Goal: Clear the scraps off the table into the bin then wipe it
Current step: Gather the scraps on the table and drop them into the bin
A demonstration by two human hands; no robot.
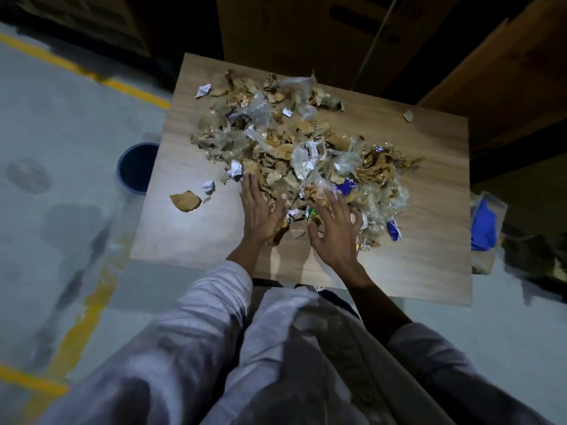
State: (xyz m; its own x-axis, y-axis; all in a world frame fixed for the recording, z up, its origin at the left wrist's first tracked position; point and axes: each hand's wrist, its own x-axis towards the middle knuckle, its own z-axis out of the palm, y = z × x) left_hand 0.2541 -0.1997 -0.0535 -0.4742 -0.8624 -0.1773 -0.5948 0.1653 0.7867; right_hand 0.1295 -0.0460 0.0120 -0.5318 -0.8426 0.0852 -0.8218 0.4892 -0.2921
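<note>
A heap of scraps (294, 142) covers the middle of the light wooden table (423, 262): torn brown cardboard, crumpled white paper, clear plastic film and blue wrappers. My left hand (259, 210) lies flat with straight fingers on the near edge of the heap. My right hand (336, 228) is beside it, fingers spread over the scraps, holding nothing. A dark blue bin (135, 168) stands on the floor just past the table's left edge, half hidden by it.
A loose cardboard piece (185, 201) and small paper balls lie left of the heap. A box with blue cloth (484, 225) sits on the floor at the right. Large cardboard boxes (306, 32) stand behind the table. Yellow floor lines (76, 326) run at the left.
</note>
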